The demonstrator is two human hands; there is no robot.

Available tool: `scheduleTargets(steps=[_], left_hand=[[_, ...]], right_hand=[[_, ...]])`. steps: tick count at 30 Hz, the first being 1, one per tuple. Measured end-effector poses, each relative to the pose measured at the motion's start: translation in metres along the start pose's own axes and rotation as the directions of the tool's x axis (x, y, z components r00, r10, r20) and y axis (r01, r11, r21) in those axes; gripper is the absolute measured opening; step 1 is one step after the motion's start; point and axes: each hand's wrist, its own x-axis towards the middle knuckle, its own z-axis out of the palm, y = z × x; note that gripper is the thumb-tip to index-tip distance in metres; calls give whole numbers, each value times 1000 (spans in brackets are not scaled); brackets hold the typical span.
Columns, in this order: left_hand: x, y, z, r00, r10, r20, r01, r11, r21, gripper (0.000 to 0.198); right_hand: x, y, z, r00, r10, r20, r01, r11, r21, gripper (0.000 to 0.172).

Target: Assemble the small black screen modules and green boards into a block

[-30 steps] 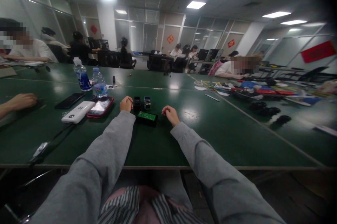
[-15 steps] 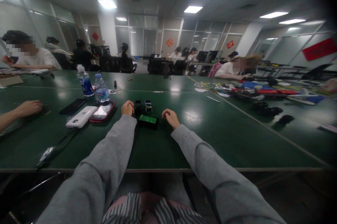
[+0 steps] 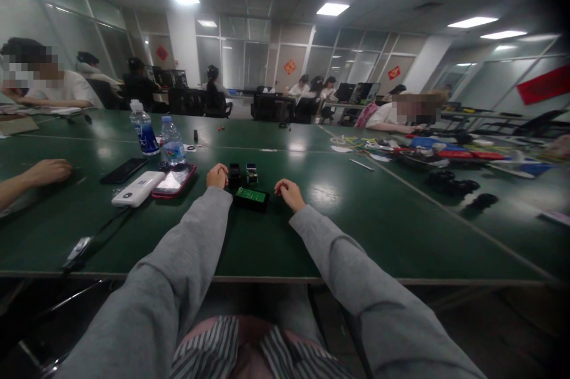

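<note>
Both my hands rest on the green tabletop, on either side of a black case with a green circuit board [image 3: 252,195] in its top. My left hand [image 3: 217,177] lies loosely curled, close to a small black box [image 3: 234,174], and nothing shows in its fingers. To the right of that box stands a small module with a pale top and parts on its front [image 3: 252,173]. On the other side, my right hand [image 3: 288,192] is curled, its bent fingers turned towards the board. A small gap separates it from the case, and no object is visible in it.
Left of me lie a red-edged phone [image 3: 174,181], a white power bank [image 3: 138,188] with a cable, and a black phone [image 3: 124,170]. Two bottles [image 3: 145,129] stand behind. Another person's hand [image 3: 52,171] rests far left. Cables and tools [image 3: 423,150] clutter the right.
The view has tilted slightly, so the table sits a little higher in the picture. My hands and the small devices keep their places relative to each other.
</note>
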Motion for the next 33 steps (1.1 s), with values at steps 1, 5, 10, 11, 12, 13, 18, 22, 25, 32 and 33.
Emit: scheduleTargets(steps=[1, 5, 10, 11, 12, 13, 18, 22, 25, 32, 33], left_hand=[[0, 0, 0, 1000, 0, 3, 0, 1000, 1, 20], [-1, 2, 1, 1000, -2, 15, 2, 1000, 0, 19], [1, -1, 3, 1000, 0, 25, 0, 1000, -4, 19], [1, -2, 3, 1000, 0, 26, 0, 1000, -3, 19], [1, -3, 3, 1000, 0, 27, 0, 1000, -3, 19], [2, -4, 4, 1000, 1, 28, -1, 1000, -3, 19], [3, -7, 6, 999, 4, 35, -3, 1000, -4, 19], [4, -9, 7, 999, 1, 35, -1, 1000, -7, 19], [5, -9, 7, 999, -1, 40, 1, 1000, -7, 19], [3, -5, 5, 999, -12, 36, 13, 1000, -6, 19], [2, -4, 5, 999, -14, 37, 14, 1000, -4, 19]], right_hand=[[-1, 0, 0, 1000, -8, 2, 8, 1000, -13, 23], [-1, -3, -2, 998, -66, -14, 64, 994, -90, 27], [12, -13, 6, 978, -209, 15, 208, 957, -205, 40], [16, -14, 10, 973, -227, 45, 232, 947, -223, 41], [19, -15, 14, 968, -239, 76, 250, 938, -239, 43], [22, -15, 18, 964, -246, 105, 265, 931, -253, 43], [26, -15, 27, 932, -272, 239, 340, 884, -321, 39], [22, -18, 24, 943, -274, 186, 328, 858, -396, 42], [19, -20, 23, 963, -254, 90, 269, 877, -399, 43], [21, -13, 22, 981, -194, 15, 190, 939, -285, 35], [22, -11, 22, 984, -178, 1, 172, 946, -275, 34]])
